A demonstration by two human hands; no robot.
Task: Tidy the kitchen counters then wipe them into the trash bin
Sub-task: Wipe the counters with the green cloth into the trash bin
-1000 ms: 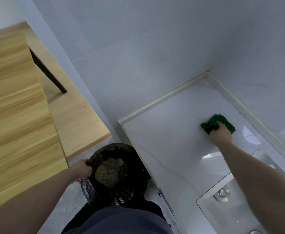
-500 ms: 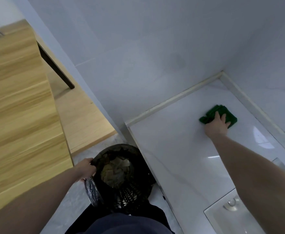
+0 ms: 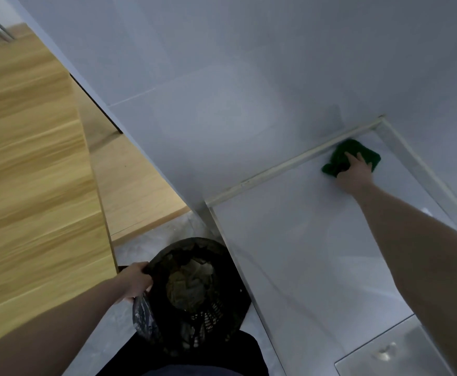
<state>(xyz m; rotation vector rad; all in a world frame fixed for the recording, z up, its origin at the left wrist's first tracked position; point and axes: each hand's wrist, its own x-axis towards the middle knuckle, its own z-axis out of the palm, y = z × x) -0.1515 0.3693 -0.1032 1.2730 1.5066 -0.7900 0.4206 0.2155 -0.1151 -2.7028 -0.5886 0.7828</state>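
A green cloth lies on the white counter, close to the far corner where the two walls meet. My right hand presses on the cloth with its fingers laid over it. Down at the counter's left end stands a black mesh trash bin lined with a dark bag and holding crumpled waste. My left hand grips the bin's rim on its left side.
A steel sink with a drain is set into the counter at the lower right. A wooden table fills the left side, with a lower wooden surface behind it. Grey tiled walls enclose the counter at the back and right.
My right hand has slid the green cloth away from me toward the far corner of the counter. My left hand keeps its hold on the bin's rim.
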